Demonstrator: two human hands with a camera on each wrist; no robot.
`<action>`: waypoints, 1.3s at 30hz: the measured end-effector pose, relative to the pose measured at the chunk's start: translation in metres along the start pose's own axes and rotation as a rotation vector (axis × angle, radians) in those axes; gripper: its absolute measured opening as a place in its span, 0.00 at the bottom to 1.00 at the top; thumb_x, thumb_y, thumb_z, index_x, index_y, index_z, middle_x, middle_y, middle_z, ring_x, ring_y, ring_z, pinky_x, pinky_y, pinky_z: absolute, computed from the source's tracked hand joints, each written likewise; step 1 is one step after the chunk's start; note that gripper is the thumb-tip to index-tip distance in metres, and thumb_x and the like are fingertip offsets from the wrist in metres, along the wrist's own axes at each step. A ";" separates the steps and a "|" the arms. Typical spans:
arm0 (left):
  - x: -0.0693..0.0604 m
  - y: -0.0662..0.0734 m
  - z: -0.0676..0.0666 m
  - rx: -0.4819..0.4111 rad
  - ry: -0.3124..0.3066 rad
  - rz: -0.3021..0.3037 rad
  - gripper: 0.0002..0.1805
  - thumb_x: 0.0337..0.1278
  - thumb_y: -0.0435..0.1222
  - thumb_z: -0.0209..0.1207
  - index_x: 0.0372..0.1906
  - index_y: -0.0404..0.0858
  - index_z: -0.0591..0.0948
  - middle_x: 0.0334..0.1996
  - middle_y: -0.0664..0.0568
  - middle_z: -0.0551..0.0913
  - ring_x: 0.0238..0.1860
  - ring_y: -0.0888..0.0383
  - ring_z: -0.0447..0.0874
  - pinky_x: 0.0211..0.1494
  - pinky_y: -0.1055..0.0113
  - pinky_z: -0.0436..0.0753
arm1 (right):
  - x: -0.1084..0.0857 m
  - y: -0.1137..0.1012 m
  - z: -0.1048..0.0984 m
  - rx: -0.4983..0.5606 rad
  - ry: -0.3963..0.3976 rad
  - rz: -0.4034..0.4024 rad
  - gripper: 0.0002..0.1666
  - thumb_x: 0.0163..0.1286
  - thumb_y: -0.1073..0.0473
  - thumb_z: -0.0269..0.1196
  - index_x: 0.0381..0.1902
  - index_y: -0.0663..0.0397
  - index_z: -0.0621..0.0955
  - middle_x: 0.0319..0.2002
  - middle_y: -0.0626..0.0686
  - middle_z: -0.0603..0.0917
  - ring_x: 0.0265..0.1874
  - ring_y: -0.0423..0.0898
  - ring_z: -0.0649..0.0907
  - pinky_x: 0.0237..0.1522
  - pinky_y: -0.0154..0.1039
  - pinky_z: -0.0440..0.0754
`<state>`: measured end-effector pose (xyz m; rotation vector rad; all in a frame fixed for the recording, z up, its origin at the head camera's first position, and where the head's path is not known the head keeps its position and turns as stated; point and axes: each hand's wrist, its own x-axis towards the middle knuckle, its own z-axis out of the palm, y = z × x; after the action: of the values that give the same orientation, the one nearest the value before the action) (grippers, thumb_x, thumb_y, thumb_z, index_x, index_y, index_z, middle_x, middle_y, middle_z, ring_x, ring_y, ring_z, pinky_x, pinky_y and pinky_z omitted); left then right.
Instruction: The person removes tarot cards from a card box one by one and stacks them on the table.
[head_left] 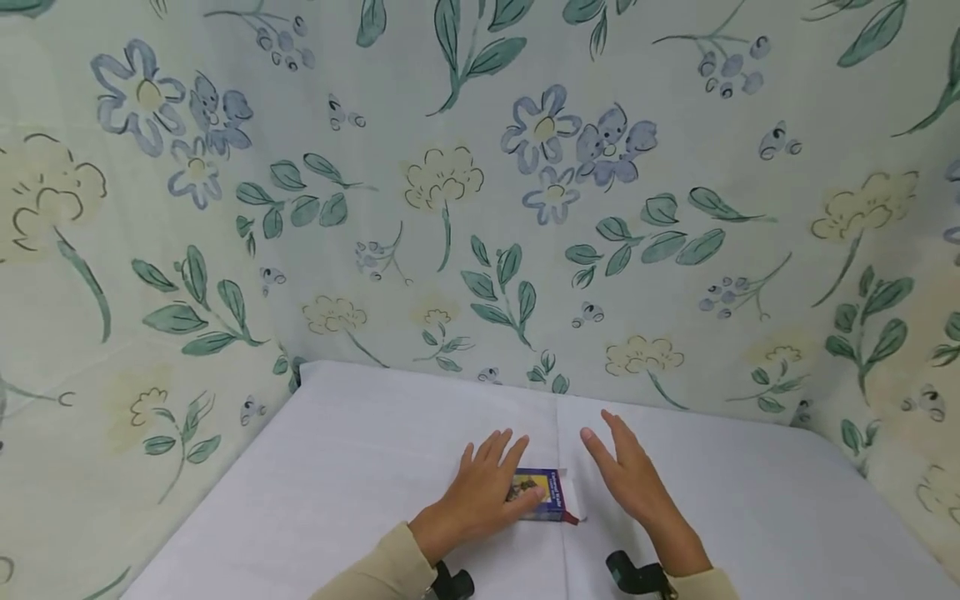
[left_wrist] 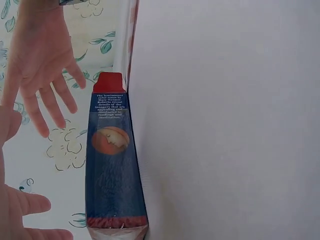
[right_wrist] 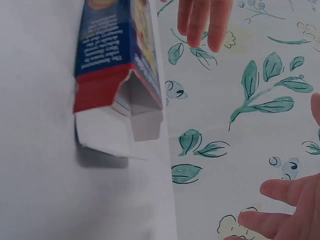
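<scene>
A small blue and red cardboard box [head_left: 553,490] with printed text lies on the white table. Its right end is unfolded, and the flaps [right_wrist: 102,132] stick out in the right wrist view. The interior looks hollow near that opening; deeper in, I cannot tell. My left hand [head_left: 483,493] is over the left part of the box, fingers spread and nearly straight, covering some of its top. Whether it touches the box is unclear. Apart from the box on its right, my right hand [head_left: 633,477] is raised with straight fingers and holds nothing.
A white cloth [head_left: 360,458] covers the table, with a crease running near the box. Behind and at both sides hangs a floral curtain [head_left: 390,225]. Dark wrist camera mounts [head_left: 633,573] sit at the wrists below beige sleeves [head_left: 382,567].
</scene>
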<state>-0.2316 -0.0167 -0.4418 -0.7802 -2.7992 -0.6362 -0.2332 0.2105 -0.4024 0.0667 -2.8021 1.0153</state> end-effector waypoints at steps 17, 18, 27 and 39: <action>0.002 -0.012 0.015 -0.337 -0.089 -0.030 0.45 0.55 0.64 0.55 0.74 0.48 0.58 0.72 0.50 0.60 0.70 0.51 0.59 0.67 0.47 0.64 | 0.001 0.018 0.025 0.282 0.086 0.052 0.43 0.74 0.32 0.39 0.71 0.59 0.61 0.70 0.63 0.63 0.69 0.62 0.62 0.65 0.58 0.61; 0.002 -0.013 0.016 -0.349 -0.091 -0.024 0.46 0.54 0.64 0.56 0.74 0.48 0.58 0.72 0.51 0.60 0.69 0.52 0.60 0.67 0.48 0.65 | 0.002 0.019 0.026 0.304 0.093 0.053 0.42 0.74 0.33 0.40 0.70 0.59 0.61 0.69 0.63 0.64 0.69 0.62 0.63 0.65 0.58 0.61; 0.000 -0.021 0.026 -0.406 -0.087 -0.006 0.49 0.48 0.63 0.62 0.73 0.50 0.60 0.70 0.54 0.62 0.66 0.55 0.62 0.65 0.50 0.68 | 0.006 0.026 0.036 0.495 0.135 0.086 0.39 0.73 0.34 0.45 0.66 0.58 0.66 0.65 0.61 0.71 0.65 0.57 0.70 0.62 0.50 0.68; -0.004 -0.020 0.032 -0.345 -0.090 0.028 0.49 0.48 0.62 0.64 0.73 0.47 0.60 0.69 0.55 0.63 0.69 0.54 0.58 0.68 0.50 0.63 | 0.003 0.043 0.037 0.712 0.091 0.205 0.47 0.67 0.25 0.43 0.68 0.55 0.65 0.64 0.54 0.72 0.63 0.50 0.73 0.57 0.39 0.73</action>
<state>-0.2402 -0.0193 -0.4783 -0.9253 -2.7875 -1.1248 -0.2456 0.2200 -0.4576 -0.1807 -2.2594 1.9533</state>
